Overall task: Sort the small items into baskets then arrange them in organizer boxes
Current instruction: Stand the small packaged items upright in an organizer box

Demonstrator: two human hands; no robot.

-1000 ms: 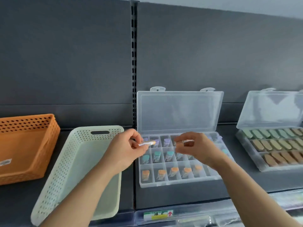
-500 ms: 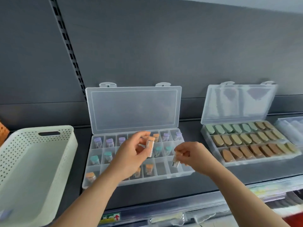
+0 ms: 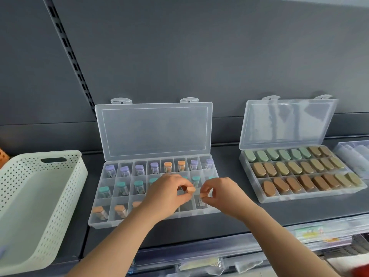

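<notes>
A clear organizer box (image 3: 99, 221) lies open on the shelf, lid up, with small capped vials in its cells: purple and orange caps at the back, teal in the middle, orange in front. My left hand (image 3: 165, 194) pinches an orange-capped vial (image 3: 191, 189) above the front row. My right hand (image 3: 221, 194) pinches another orange-capped vial (image 3: 201, 197), its lower end down in a front-right cell. Both hands hide several cells.
A pale perforated basket (image 3: 40, 196) stands left of the box, and an orange basket corner (image 3: 3, 155) shows beyond it. To the right lies a second open organizer (image 3: 265, 199) filled with green, tan and brown oblong items. Packaged goods hang below the shelf edge.
Both hands have come down from above the back cells to the front row, each still holding its vial. The view has shifted right, and the orange basket is nearly out of frame.
</notes>
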